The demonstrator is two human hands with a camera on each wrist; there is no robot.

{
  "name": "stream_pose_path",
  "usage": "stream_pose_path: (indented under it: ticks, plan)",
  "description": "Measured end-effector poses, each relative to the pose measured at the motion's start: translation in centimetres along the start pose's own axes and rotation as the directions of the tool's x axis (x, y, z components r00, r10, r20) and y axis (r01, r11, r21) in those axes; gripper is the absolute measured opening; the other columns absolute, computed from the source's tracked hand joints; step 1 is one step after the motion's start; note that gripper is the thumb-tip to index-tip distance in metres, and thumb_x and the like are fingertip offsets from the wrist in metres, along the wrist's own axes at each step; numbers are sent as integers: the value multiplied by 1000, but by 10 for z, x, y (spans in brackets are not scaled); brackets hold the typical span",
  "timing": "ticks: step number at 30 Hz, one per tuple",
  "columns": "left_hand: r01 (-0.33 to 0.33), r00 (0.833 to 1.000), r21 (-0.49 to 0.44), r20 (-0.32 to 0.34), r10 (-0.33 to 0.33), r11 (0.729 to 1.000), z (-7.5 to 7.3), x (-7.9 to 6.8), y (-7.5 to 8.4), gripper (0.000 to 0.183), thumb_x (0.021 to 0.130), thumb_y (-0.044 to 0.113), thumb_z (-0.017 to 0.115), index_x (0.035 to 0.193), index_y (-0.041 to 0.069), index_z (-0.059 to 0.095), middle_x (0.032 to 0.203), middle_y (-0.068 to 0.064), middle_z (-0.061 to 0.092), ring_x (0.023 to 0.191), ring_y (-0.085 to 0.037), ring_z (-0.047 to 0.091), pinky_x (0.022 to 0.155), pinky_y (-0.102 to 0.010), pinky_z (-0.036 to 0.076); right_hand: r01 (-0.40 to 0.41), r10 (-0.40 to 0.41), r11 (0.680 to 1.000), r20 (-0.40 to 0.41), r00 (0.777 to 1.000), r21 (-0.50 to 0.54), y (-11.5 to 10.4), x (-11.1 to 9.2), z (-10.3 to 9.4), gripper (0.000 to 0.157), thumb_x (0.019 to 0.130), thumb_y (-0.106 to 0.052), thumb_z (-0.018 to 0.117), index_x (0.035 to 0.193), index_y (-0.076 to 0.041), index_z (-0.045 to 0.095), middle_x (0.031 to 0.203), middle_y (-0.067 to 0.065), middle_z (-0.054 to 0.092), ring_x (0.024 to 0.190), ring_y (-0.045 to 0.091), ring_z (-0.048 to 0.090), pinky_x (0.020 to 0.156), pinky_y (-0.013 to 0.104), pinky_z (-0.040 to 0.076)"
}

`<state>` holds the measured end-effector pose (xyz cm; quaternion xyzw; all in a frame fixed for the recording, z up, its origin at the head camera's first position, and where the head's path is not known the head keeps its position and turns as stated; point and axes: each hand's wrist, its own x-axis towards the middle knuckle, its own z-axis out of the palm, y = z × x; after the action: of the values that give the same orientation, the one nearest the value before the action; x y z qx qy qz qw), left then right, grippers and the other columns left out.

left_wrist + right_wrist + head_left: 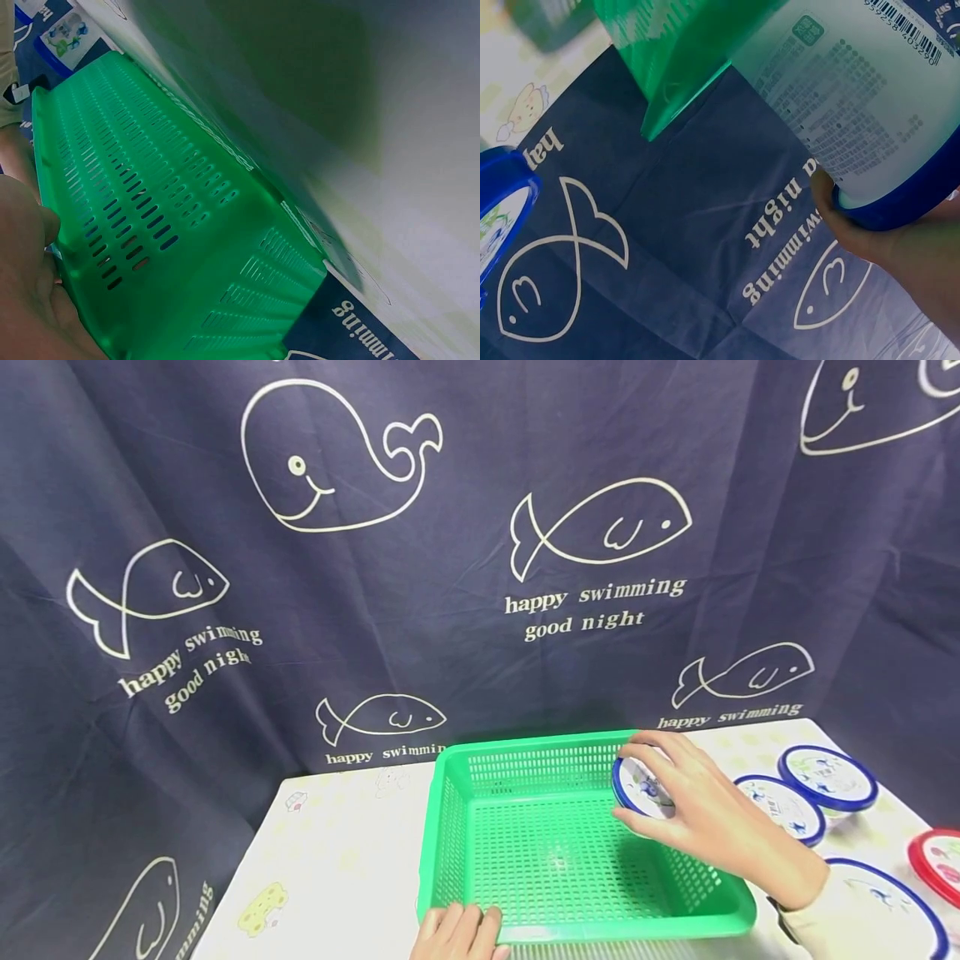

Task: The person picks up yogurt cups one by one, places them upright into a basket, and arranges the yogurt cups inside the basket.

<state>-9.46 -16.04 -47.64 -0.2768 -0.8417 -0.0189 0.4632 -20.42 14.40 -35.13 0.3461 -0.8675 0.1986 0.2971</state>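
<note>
A green plastic basket (592, 930) with slotted walls stands on the table, its visible floor bare. My left hand (459, 933) grips the front rim near the left corner, fingers over the edge; the left wrist view shows that hand (30, 262) against the basket's outer wall (150, 195). Over the basket's right side, my right hand (693, 802) holds a round tub (639, 787) by its blue-rimmed lid, tilted. In the right wrist view the translucent tub (862, 105) shows printed text and a barcode, with fingers at the blue lid edge.
Right of the basket stand blue-lidded tubs (828, 777), (780, 806) and a larger blue-rimmed one (888, 906), partly behind the sleeve. A red-lidded tub (941, 864) is at the right edge. Behind the white patterned table (337, 852) hangs a dark blue curtain (465, 568).
</note>
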Motion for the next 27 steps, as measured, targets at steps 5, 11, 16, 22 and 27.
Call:
stream_pose_path:
  ticks: [5,11,16,22,27]
  plan:
    - [-6,1000,2,-28,6,1000,3,0,0,42,95,39,31,83,14,62,60,4,40,54,-11,34,55,-24,23,-36,37,999,45,998,-9,4,4,6,62,65,-53,70,115,-20,55,120,-1,47,111,18,42,92,37,30]
    - [-5,997,-2,-80,4,1000,6,0,0,41,95,37,33,80,14,63,59,4,38,52,-11,30,54,-24,23,-37,37,999,49,998,-4,13,5,16,60,65,-52,71,112,-19,55,117,-1,48,107,17,44,88,39,34]
    - [8,997,-5,-72,-8,1000,6,-2,1,36,94,35,36,79,14,62,59,5,37,52,-10,27,54,-23,23,-35,36,999,53,998,-28,19,5,24,61,64,-53,71,111,-18,56,116,1,49,104,18,46,84,43,37]
    - [11,995,1,-96,-11,1000,7,0,1,34,93,35,38,76,14,60,59,5,34,52,-10,27,54,-24,22,-13,15,999,64,998,-35,27,7,30,60,64,-53,71,110,-18,56,114,1,49,102,18,46,82,42,39]
    - [6,989,23,-151,-3,1000,2,9,2,35,92,32,38,71,14,58,57,5,31,52,-9,23,54,-22,20,8,-5,999,70,998,-33,34,9,32,59,64,-53,71,109,-18,56,112,-1,49,98,16,47,79,39,41]
